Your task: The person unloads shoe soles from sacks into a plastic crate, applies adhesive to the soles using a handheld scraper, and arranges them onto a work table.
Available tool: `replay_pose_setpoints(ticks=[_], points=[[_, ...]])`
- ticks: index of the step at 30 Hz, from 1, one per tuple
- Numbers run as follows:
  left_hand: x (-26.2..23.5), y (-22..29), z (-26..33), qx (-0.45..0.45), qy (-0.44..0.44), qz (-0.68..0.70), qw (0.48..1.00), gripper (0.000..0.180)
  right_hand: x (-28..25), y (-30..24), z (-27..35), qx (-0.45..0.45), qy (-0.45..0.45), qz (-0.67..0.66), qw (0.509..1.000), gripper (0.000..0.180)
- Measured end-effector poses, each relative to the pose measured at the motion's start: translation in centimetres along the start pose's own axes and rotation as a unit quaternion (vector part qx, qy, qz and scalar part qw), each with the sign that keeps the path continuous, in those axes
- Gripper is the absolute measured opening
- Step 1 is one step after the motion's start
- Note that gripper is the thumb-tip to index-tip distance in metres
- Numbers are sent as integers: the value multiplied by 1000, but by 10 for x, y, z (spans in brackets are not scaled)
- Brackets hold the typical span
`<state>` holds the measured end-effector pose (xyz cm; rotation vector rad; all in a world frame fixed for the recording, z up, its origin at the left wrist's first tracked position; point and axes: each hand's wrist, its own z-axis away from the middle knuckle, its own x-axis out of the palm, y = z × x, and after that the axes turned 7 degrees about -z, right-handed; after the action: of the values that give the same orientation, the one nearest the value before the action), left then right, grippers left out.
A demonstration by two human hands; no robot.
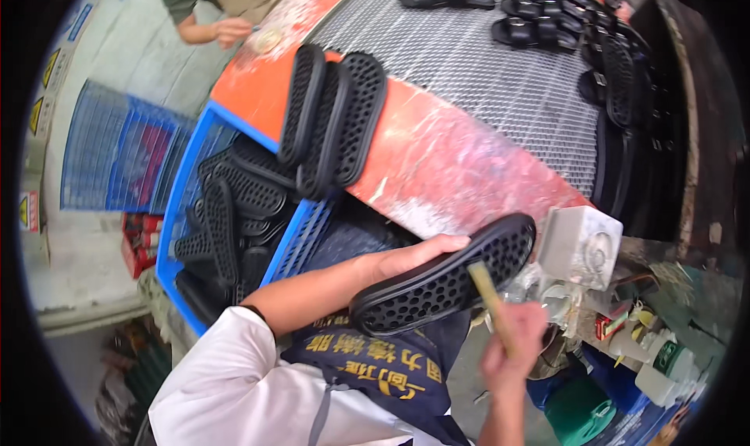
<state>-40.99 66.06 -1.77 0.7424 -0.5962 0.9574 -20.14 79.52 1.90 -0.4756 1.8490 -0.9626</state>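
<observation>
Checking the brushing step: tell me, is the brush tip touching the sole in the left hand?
Touching. The head view shows the brush in the right hand with its tip laid on the black sole, no gap.

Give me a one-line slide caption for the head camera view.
Left hand holds a black sole; right hand brushes it.

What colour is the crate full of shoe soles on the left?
The crate is bright blue with slatted sides; the head view shows it plainly.

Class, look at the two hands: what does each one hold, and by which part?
The left hand holds a black perforated shoe sole along its upper edge, near the middle. The right hand grips a brush by its handle's lower end.
</observation>
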Motion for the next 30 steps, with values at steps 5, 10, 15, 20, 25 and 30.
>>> replay_pose_setpoints(ticks=[5, 10, 15, 20, 25, 30], points=[[-2, 67, -45, 196, -17, 6, 981, 57, 22, -34, 5, -14, 47, -69, 996, 23], [-10, 183, -153, 226, -145, -43, 962, 60, 7, -10, 16, 131, 194, -104, 967, 16], [8, 233, -276, 164, -173, -21, 971, 54, -16, -7, 28, 143, 207, -55, 966, 23], [16, 222, -315, 300, 275, -556, 725, 44, -8, 5, 45, 180, 186, -71, 963, 22], [10, 179, -234, 467, 290, -580, 601, 42, -1, 12, 45, 203, 171, -79, 961, 26], [-46, 149, -29, 544, 506, -519, 423, 44, -8, 7, 32, 195, 161, -98, 963, 28]])
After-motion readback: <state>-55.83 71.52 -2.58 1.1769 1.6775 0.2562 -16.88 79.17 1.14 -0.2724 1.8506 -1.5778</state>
